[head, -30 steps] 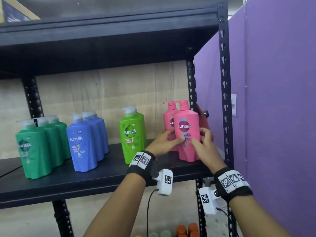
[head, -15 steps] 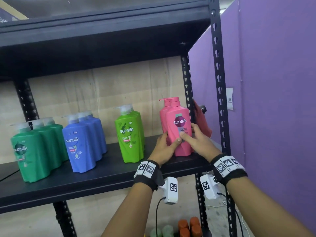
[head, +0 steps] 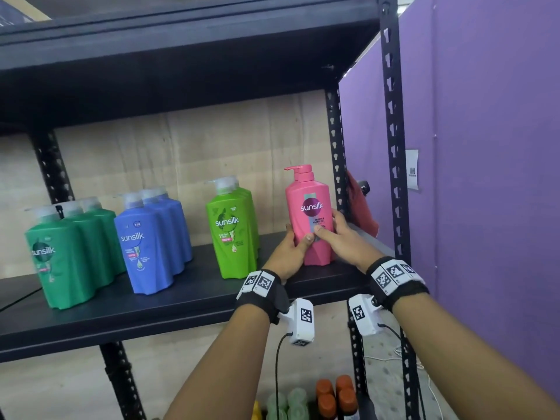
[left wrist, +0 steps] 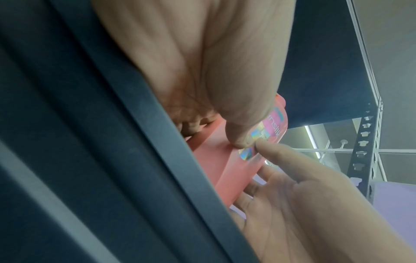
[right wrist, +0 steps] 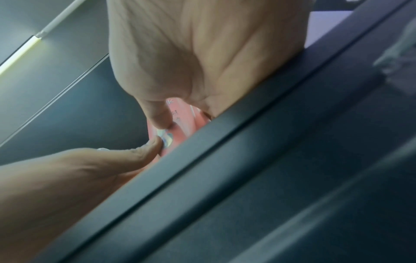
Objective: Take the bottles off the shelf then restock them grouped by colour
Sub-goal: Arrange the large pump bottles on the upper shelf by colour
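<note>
A pink Sunsilk pump bottle (head: 312, 207) stands upright at the right end of the black shelf (head: 169, 307), with a second pink bottle close behind it. My left hand (head: 291, 253) grips its left side and my right hand (head: 342, 237) grips its right side, both thumbs pressed on the front label. The wrist views show the pink bottle (left wrist: 216, 160) (right wrist: 182, 121) between both thumbs above the shelf edge. To the left stand light green bottles (head: 233, 234), blue bottles (head: 148, 241) and dark green bottles (head: 63, 256), each group in a row.
The upper shelf (head: 181, 56) hangs low over the bottle tops. Black uprights (head: 394, 131) and a purple partition (head: 485, 177) close the right side. A red cloth (head: 362, 210) hangs behind the rear post. Orange and pale green caps (head: 330, 395) show on a lower level.
Both hands have pushed the front pink bottle back on the shelf until it lines up in front of the second pink one. The grip is unchanged.
</note>
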A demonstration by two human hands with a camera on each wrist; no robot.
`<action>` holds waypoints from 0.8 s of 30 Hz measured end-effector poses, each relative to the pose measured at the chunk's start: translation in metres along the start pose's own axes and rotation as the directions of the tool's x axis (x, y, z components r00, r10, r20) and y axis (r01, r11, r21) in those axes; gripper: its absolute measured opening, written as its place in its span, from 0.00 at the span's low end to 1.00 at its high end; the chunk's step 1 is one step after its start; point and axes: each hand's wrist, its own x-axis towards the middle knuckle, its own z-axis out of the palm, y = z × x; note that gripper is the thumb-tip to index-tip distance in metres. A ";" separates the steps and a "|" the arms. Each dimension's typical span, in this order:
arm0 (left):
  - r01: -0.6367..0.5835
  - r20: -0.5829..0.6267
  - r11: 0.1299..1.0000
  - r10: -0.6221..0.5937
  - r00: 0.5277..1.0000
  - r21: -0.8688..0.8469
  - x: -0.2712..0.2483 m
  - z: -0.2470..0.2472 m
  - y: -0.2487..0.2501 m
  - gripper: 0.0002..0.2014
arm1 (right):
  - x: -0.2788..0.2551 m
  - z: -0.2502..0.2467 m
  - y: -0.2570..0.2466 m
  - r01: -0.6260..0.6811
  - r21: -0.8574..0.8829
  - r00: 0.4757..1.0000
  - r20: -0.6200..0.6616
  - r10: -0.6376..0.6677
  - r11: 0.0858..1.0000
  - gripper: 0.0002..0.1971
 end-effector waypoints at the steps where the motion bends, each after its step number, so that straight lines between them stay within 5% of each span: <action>1: 0.006 0.008 1.000 -0.006 1.000 -0.008 0.000 -0.001 0.001 0.32 | 0.001 0.000 0.000 0.003 -0.001 1.000 -0.001 -0.003 1.000 0.41; 11: 0.016 0.071 1.000 -0.015 0.997 -0.013 0.004 -0.006 0.004 0.33 | 0.007 0.001 0.007 0.004 0.016 0.999 0.036 -0.005 1.000 0.44; 16: 0.011 0.043 0.999 -0.013 0.999 0.040 0.005 -0.003 0.003 0.34 | 0.009 -0.003 0.006 0.010 0.042 0.999 0.045 -0.012 0.999 0.34; 19: 0.016 -0.015 0.998 -0.015 1.000 0.068 0.002 0.000 -0.003 0.34 | 0.016 -0.007 -0.005 0.041 -0.043 0.988 -0.146 -0.047 0.998 0.38; 21: 0.029 -0.061 0.992 -0.022 0.998 0.122 0.001 0.001 -0.006 0.35 | 0.023 -0.014 -0.021 0.082 -0.158 0.937 -0.324 -0.130 0.984 0.33; 24: 0.060 -0.106 0.980 -0.041 0.994 0.189 -0.001 0.002 -0.008 0.31 | 0.037 -0.023 -0.051 0.151 -0.175 0.929 -0.311 -0.201 0.973 0.26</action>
